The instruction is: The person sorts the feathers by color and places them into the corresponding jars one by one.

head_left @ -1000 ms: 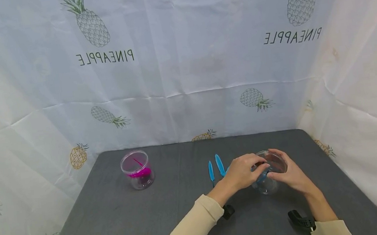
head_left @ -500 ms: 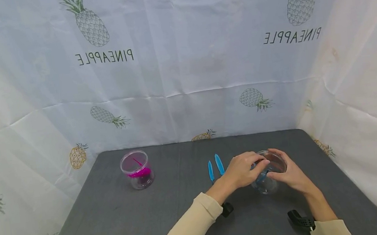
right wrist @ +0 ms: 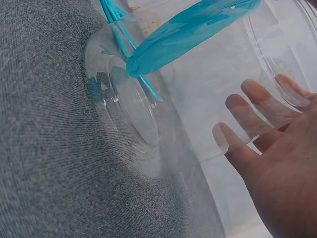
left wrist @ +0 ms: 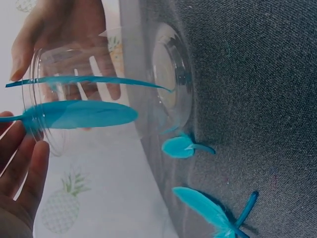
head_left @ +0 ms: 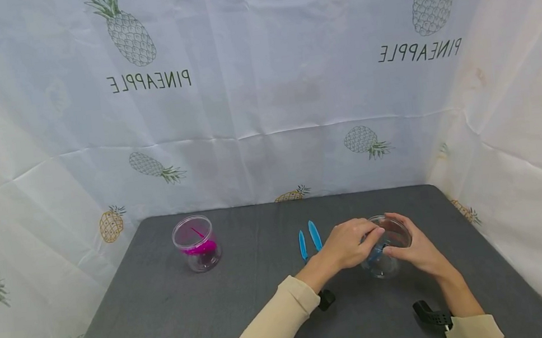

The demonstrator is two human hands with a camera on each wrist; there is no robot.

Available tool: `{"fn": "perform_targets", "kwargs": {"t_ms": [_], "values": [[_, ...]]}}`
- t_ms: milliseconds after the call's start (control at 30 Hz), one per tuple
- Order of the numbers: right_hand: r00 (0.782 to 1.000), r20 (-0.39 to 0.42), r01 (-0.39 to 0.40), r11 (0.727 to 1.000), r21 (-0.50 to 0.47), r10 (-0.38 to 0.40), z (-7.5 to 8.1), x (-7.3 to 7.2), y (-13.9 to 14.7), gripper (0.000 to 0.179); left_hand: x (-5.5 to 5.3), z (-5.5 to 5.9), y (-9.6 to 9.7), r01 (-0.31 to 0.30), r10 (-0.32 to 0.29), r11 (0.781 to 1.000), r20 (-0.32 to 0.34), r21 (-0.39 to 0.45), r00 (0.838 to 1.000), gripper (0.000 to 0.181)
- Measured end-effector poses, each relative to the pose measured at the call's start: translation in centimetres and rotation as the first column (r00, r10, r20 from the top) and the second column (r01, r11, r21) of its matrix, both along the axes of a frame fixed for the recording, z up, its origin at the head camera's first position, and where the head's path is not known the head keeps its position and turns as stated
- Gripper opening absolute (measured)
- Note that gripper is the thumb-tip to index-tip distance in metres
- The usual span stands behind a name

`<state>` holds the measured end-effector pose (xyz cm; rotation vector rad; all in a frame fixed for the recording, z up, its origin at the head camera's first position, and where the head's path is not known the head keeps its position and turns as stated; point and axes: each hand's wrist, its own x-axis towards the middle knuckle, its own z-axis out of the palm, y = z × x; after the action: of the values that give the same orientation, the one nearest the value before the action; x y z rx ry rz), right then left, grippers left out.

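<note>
My right hand (head_left: 420,246) grips a clear plastic jar (head_left: 387,268) near its rim, with the fingers spread round the far side. At the jar's mouth my left hand (head_left: 350,245) pinches the quill of a blue feather (left wrist: 89,114), whose vane reaches down into the jar. A second, thin-looking blue feather (left wrist: 99,79) slants inside with its end just past the rim, near the right thumb. The jar's base sits at the dark tabletop. In the right wrist view the broad blue feather (right wrist: 193,34) shows through the wall.
Several loose blue feathers (head_left: 315,235) lie on the dark grey table (head_left: 264,316) beside the left hand and forearm. Farther left stands another clear jar (head_left: 205,265) with magenta feathers (head_left: 203,248) in it. White pineapple-print cloth (head_left: 261,91) hangs behind and at the sides.
The left fingers shift slightly at the jar's mouth, with the thumb now closer to the index finger. Jar, right hand and loose feathers stay in place.
</note>
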<state>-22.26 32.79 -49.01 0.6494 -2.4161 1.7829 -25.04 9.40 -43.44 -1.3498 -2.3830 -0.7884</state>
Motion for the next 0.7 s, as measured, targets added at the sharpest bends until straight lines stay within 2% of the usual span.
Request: {"fn": "perform_targets", "kwargs": {"t_ms": [433,700], "values": [[1.000,0.000,0.002,1.000,0.003,-0.002,-0.1,0.0,0.1,0.078,0.0,0.0,-0.1,0.009,-0.009,1.000,-0.026,0.026,1.000,0.023],[1.000,-0.022,0.010,1.000,0.005,-0.010,-0.2,-0.1,0.0,0.078,-0.1,0.6,-1.4,0.018,-0.014,0.997,-0.055,0.072,0.998,0.019]]}}
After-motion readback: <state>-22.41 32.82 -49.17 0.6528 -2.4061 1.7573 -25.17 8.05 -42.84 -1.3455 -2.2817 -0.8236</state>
